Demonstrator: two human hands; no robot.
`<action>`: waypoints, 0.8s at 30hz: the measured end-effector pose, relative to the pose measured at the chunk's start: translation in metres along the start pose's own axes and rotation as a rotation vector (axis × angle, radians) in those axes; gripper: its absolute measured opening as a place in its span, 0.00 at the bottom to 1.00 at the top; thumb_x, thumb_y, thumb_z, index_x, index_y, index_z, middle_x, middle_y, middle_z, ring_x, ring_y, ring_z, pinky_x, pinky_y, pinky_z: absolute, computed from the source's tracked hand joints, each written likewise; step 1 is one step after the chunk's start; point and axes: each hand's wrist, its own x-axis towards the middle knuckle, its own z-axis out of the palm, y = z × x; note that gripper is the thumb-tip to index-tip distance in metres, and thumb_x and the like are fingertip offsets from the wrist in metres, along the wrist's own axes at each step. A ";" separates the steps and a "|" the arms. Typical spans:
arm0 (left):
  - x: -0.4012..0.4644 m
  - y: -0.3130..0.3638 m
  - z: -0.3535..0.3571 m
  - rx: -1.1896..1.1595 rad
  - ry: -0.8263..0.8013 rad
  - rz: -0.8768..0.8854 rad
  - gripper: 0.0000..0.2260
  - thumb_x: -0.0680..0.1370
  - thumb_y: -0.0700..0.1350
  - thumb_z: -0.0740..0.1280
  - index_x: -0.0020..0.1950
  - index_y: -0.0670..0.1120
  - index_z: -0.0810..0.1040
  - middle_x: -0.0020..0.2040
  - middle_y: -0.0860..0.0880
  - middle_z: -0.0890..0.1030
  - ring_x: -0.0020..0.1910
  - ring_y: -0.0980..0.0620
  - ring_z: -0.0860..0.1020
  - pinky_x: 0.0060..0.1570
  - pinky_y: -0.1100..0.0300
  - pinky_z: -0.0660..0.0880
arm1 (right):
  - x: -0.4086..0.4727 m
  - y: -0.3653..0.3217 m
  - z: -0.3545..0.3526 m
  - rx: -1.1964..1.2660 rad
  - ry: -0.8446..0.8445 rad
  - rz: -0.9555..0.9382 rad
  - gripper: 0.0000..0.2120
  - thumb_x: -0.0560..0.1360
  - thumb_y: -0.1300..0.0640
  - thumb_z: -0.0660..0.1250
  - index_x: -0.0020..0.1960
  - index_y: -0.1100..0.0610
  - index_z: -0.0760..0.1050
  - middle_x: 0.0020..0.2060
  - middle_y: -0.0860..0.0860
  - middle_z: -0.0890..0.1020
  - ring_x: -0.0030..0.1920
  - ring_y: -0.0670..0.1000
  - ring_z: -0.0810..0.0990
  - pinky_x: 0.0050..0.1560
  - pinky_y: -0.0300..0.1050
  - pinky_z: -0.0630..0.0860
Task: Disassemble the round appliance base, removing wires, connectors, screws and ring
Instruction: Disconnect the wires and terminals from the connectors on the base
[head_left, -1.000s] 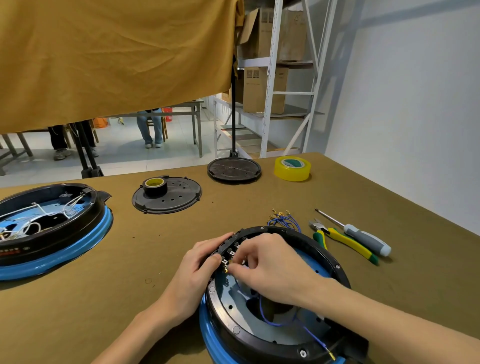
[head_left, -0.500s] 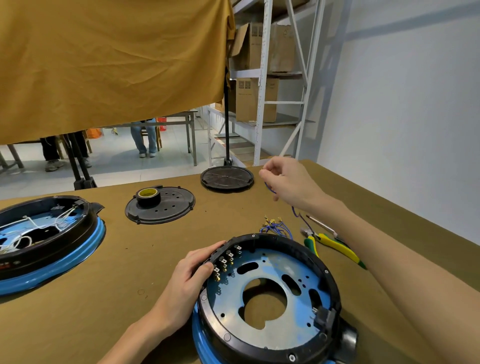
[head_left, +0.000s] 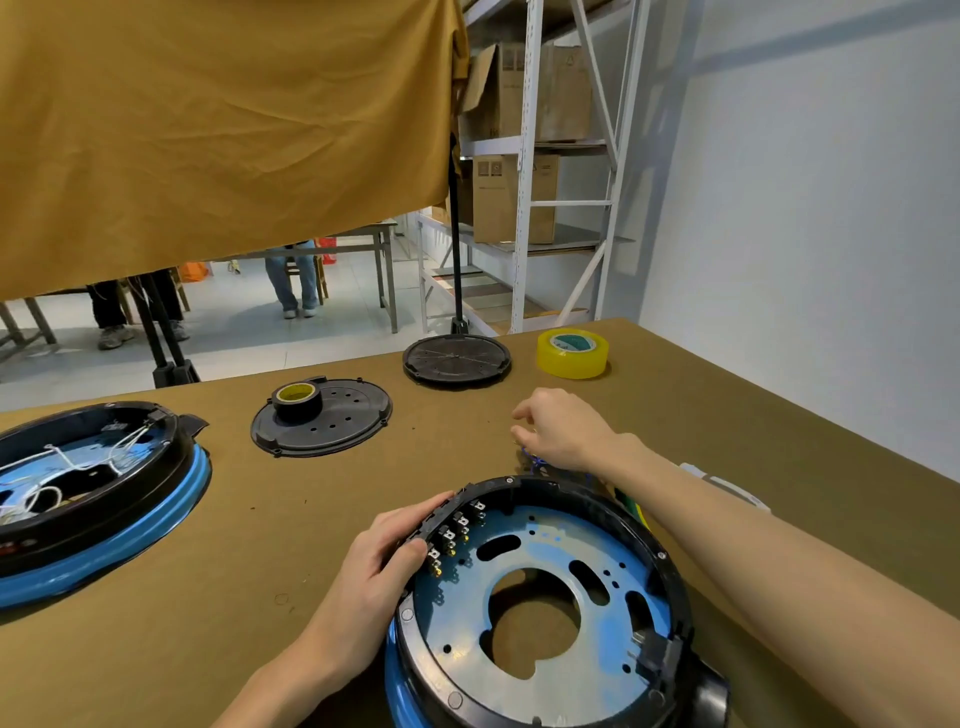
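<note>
Blue-rimmed base (head_left: 535, 613): left hand (head_left: 384, 561) grips its rim; right hand (head_left: 566, 431) loosely open beyond.

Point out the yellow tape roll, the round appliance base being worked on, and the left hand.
yellow tape roll (head_left: 572, 354): head view, outer side wall.
round appliance base (head_left: 670, 571): head view, black rim, right side.
left hand (head_left: 382, 558): head view, back of the hand.

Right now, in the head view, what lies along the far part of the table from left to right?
Second blue base with white wires → black perforated cover carrying a tape roll → black round plate → yellow tape roll.
</note>
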 end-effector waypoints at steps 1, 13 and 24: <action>0.000 0.000 0.000 -0.001 0.000 0.003 0.24 0.74 0.63 0.61 0.69 0.62 0.79 0.66 0.60 0.81 0.69 0.59 0.74 0.69 0.50 0.69 | -0.004 -0.003 -0.004 0.066 0.030 0.001 0.15 0.82 0.51 0.65 0.64 0.56 0.81 0.57 0.53 0.84 0.58 0.56 0.82 0.59 0.52 0.78; -0.003 0.007 -0.002 0.116 -0.037 0.007 0.24 0.75 0.61 0.56 0.71 0.66 0.74 0.66 0.60 0.78 0.69 0.58 0.73 0.70 0.45 0.69 | -0.109 -0.040 -0.014 -0.023 -0.074 0.029 0.13 0.84 0.45 0.56 0.57 0.52 0.73 0.49 0.50 0.79 0.50 0.55 0.78 0.43 0.50 0.71; -0.017 0.031 0.000 0.516 -0.095 0.386 0.19 0.74 0.47 0.53 0.49 0.55 0.84 0.60 0.63 0.82 0.71 0.61 0.72 0.73 0.50 0.64 | -0.067 -0.045 -0.024 0.251 -0.088 -0.187 0.20 0.81 0.53 0.67 0.72 0.54 0.74 0.64 0.53 0.79 0.62 0.51 0.77 0.64 0.50 0.75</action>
